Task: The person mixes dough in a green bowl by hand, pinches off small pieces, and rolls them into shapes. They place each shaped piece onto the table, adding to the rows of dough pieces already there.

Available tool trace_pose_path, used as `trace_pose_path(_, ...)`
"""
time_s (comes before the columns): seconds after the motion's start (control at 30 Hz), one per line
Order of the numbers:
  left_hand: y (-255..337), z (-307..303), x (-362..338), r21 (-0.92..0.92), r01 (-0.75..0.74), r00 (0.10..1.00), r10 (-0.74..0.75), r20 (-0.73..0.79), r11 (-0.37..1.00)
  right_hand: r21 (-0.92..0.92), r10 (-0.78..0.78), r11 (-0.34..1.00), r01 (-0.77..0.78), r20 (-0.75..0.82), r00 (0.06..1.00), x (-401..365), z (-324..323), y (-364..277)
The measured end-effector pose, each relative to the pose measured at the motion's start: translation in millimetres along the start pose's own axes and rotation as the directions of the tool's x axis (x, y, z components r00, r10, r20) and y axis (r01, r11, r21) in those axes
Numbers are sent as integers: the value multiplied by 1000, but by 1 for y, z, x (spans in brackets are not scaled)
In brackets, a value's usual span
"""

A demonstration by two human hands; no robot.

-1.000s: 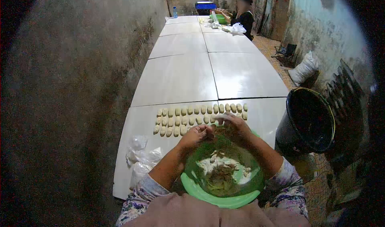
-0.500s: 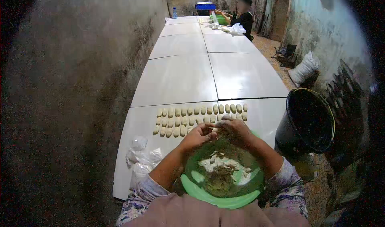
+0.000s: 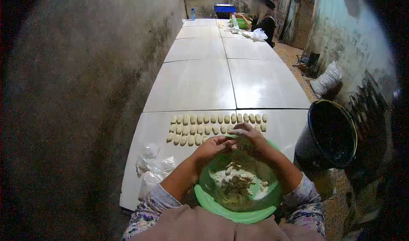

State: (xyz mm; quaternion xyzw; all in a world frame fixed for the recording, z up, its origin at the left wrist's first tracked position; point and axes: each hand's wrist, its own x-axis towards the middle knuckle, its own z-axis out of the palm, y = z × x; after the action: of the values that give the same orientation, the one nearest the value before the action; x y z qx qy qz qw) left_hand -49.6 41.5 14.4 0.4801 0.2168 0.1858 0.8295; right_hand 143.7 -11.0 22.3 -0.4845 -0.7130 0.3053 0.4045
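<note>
My left hand (image 3: pixel 213 146) is over the far left part of a green basin (image 3: pixel 232 215), its fingers curled together. Close to its fingertips is my right hand (image 3: pixel 250 133), bent inward above the far rim. Whatever lies between the fingers is too small and covered to make out. Inside the basin are white flour (image 3: pixel 219 177) and a lumpy, beige dough mass (image 3: pixel 236 190). Just beyond my hands, small oval dough pieces (image 3: pixel 200 119) lie in several-piece rows on the white table (image 3: pixel 191 85). My hands partly hide the nearest row.
Clear plastic bags of white powder (image 3: pixel 153 173) lie left of the basin. A large black bucket (image 3: pixel 326 134) stands at the right edge. Far off are a person (image 3: pixel 266 24), a blue crate (image 3: pixel 225 9) and a bottle (image 3: pixel 192 14). A white sack (image 3: pixel 327 80) leans by the right wall.
The view has shifted slightly, so the table appears further right. My hands have drawn a little apart, and the pale bit seen between them earlier is no longer distinct. The lumps in the basin look different.
</note>
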Motion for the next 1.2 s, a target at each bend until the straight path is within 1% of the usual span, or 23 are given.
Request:
trace_pose_path(0.03, 0, 0, -1, -3, 12, 1000, -12, -13, 1000, -223, -137, 965, 139, 24, 990, 0, -2, -7)
trace_pose_path(0.07, 1, 2, -1, -4, 12, 1000, -12, -16, 1000, -305, -99, 949, 81, -45, 994, -2, -2, -16)
trace_pose_path(0.17, 1, 2, 1, -7, -20, 999, 19, -25, 1000, -248, -103, 965, 80, -80, 991, -3, -6, 4)
trace_pose_path(0.23, -1, -5, 4, 108, -55, 997, 61, -55, 993, -279, -87, 958, 61, -79, 993, -4, -6, 11)
trace_pose_path(0.37, 2, -2, 4, 3, 5, 997, -5, -82, 1000, -152, -102, 984, 91, -63, 993, -4, -10, 20)
trace_pose_path(0.43, -5, -10, 12, 50, -64, 994, 68, -80, 997, -111, -87, 991, 80, -65, 994, -2, -7, 10)
trace_pose_path(0.47, -9, -13, 14, 51, -64, 994, 68, -81, 997, 159, 59, 986, -44, -91, 994, -3, -4, 2)
trace_pose_path(0.5, -11, -14, 14, 50, -87, 993, 90, -78, 995, 416, 206, 896, -157, -75, 976, -2, -2, -5)
trace_pose_path(0.53, -13, -16, 15, 48, -109, 991, 113, -74, 993, 431, 286, 868, -244, -32, 958, -2, -2, -3)
trace_pose_path(0.57, -14, -18, 17, 48, -109, 991, 112, -74, 993, 431, 286, 868, -245, -32, 958, -2, -3, -4)
trace_pose_path(0.63, -15, -21, 18, 343, -198, 975, 220, -26, 918, 111, 96, 988, -103, 67, 993, -1, -7, -6)
trace_pose_path(0.7, -15, -19, 17, 311, -170, 983, 184, -18, 935, 60, 131, 989, -136, 82, 988, -3, -7, 6)
trace_pose_path(0.77, -12, -15, 15, 312, -142, 988, 153, -12, 939, 210, 143, 965, -155, 72, 987, -5, -7, 8)
trace_pose_path(0.83, -12, -12, 14, 297, -190, 978, 207, -25, 936, 141, 162, 976, -169, 62, 985, -5, -8, -10)
trace_pose_path(0.9, -8, -11, 12, 194, -90, 993, 102, -54, 977, 402, 281, 874, -273, 40, 959, -4, -4, -18)
trace_pose_path(0.93, -8, -12, 12, 194, -91, 993, 104, -57, 977, 471, 151, 863, -185, 108, 983, -5, -6, -13)
trace_pose_path(0.97, -8, -12, 11, 119, -124, 991, 129, -31, 985, 471, 149, 863, -185, 112, 982, -5, -5, -14)
trace_pose_path(1.0, -8, -13, 11, 43, -154, 988, 154, -5, 987, 255, 30, 966, -46, 65, 997, -5, -5, -18)
trace_pose_path(1.03, -8, -13, 10, 44, -153, 988, 154, -6, 987, 20, -97, 995, 96, 45, 994, -5, -4, -20)
trace_pose_path(1.07, -7, -13, 9, 90, -151, 989, 150, 12, 984, 46, -126, 991, 123, 66, 990, -4, -4, 8)
trace_pose_path(1.1, -6, -13, 9, 136, -147, 989, 144, 31, 980, 47, -122, 992, 119, 62, 991, -5, -4, 7)
trace_pose_path(1.17, -6, -13, 12, 135, -108, 994, 102, 46, 985, -21, 95, 995, -94, 56, 994, -6, -6, 0)
trace_pose_path(1.2, -4, -10, 12, 81, -91, 996, 90, 26, 993, -165, 19, 986, -18, 2, 1000, -6, -4, -7)
